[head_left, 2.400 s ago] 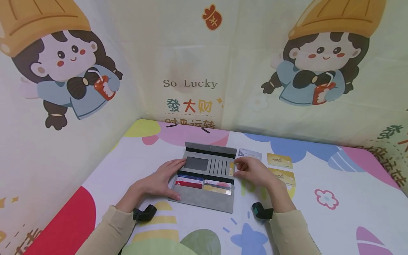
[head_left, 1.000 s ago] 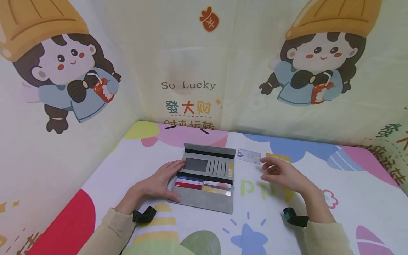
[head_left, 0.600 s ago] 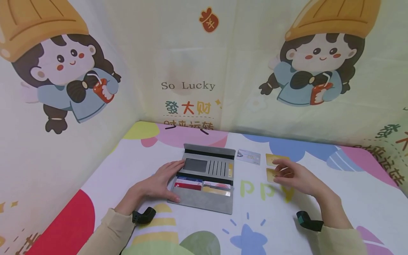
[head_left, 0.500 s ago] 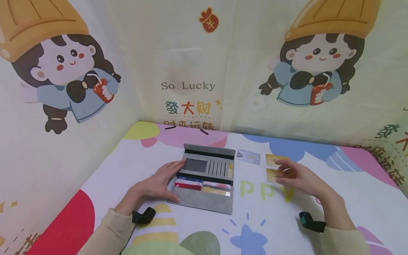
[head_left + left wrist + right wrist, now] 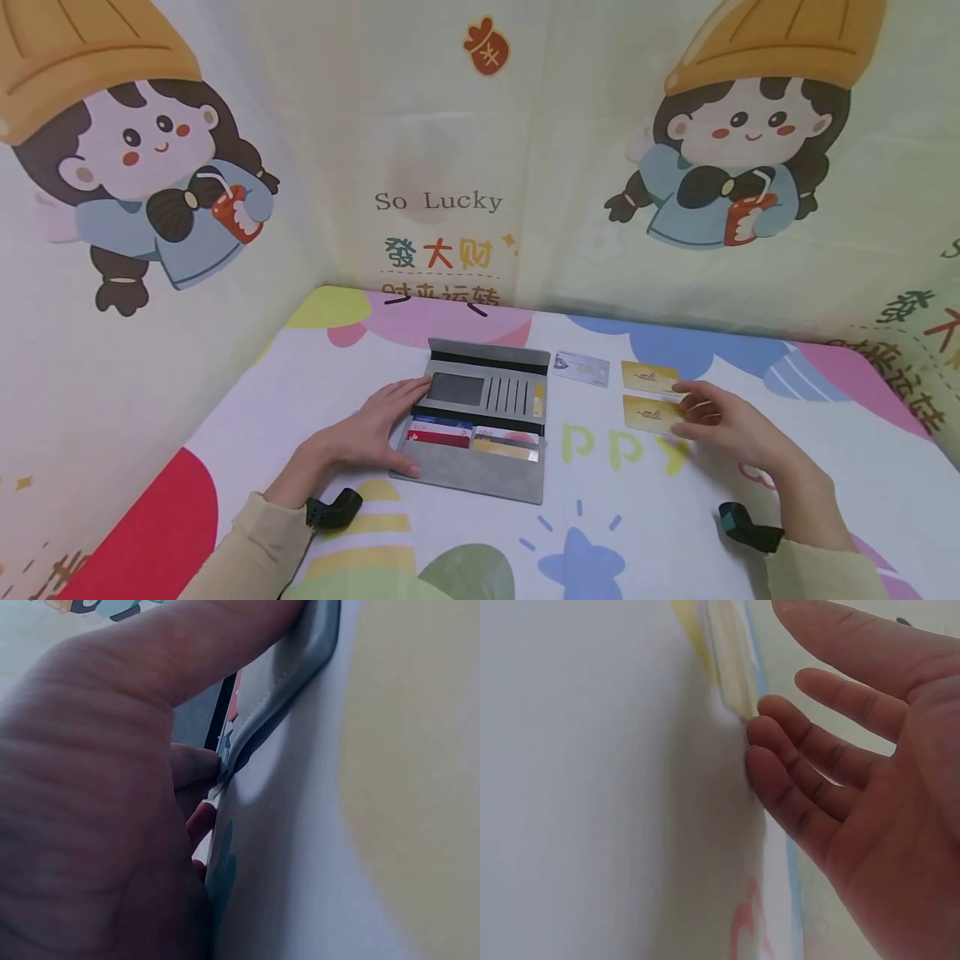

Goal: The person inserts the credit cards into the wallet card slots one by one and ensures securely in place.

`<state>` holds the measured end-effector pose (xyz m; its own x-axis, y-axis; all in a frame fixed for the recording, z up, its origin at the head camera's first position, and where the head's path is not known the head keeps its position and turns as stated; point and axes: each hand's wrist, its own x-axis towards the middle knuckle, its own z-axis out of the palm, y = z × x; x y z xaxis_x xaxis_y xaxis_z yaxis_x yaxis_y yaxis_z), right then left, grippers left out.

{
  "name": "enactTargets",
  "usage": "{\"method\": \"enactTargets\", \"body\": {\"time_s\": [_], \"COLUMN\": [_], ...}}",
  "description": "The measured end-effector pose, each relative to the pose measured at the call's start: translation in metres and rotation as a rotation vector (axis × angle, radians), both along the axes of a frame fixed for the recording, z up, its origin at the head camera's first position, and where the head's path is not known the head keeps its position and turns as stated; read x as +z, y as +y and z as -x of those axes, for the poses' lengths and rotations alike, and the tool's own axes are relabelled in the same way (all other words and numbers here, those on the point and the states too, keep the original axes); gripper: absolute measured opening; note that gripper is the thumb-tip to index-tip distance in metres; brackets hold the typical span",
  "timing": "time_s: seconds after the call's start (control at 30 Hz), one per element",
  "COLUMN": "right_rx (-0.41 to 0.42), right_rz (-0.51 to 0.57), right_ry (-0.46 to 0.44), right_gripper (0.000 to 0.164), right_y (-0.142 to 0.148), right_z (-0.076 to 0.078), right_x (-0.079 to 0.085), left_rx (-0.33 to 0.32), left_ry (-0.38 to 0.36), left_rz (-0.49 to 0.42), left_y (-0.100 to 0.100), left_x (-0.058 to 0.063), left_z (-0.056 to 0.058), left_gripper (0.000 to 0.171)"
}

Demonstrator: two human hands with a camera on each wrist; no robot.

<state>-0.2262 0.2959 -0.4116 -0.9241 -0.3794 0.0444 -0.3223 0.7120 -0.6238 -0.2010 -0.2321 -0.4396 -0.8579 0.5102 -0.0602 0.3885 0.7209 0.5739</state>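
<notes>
An opened grey wallet (image 5: 480,478) lies flat on the table in the head view. Red and white cards (image 5: 439,437) and another pair of cards (image 5: 507,447) sit in its lower pockets; a gold card (image 5: 539,400) shows at its upper right. My left hand (image 5: 371,429) rests on the wallet's left edge, thumb at the lower corner. My right hand (image 5: 731,421), fingers loosely bent, is at the right end of the nearer gold card (image 5: 648,413). Behind that card lies another gold card (image 5: 648,377). In the right wrist view, the thumb stands apart from the fingers (image 5: 776,769), holding nothing.
A silver card (image 5: 582,367) lies between the wallet and the gold cards. The patterned tablecloth (image 5: 585,517) covers the table, and a printed cloth wall (image 5: 442,125) rises behind it. Both wrists carry black cameras (image 5: 750,529).
My right hand has left the wallet's right edge and moved right, past the silver card, to the gold cards' right ends. The left hand has stayed on the wallet.
</notes>
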Motion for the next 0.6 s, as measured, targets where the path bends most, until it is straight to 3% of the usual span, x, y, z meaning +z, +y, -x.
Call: {"method": "enactTargets", "body": {"time_s": [0.33,0.6], "right_rx": [-0.064,-0.063], "right_rz": [-0.049,-0.080], "right_ry": [-0.046,-0.047], "right_gripper": [0.064,0.058], "right_y": [0.0039,0.0043], "right_z": [0.0035,0.0065], "right_x": [-0.0049,-0.0091], "left_rx": [0.001,-0.001], "left_ry": [0.005,0.007], "left_rz": [0.003,-0.001], "left_y": [-0.0012,-0.0005], "left_x": [0.0003,-0.0001], "left_z": [-0.0010,0.0001], "left_gripper": [0.121,0.120]}}
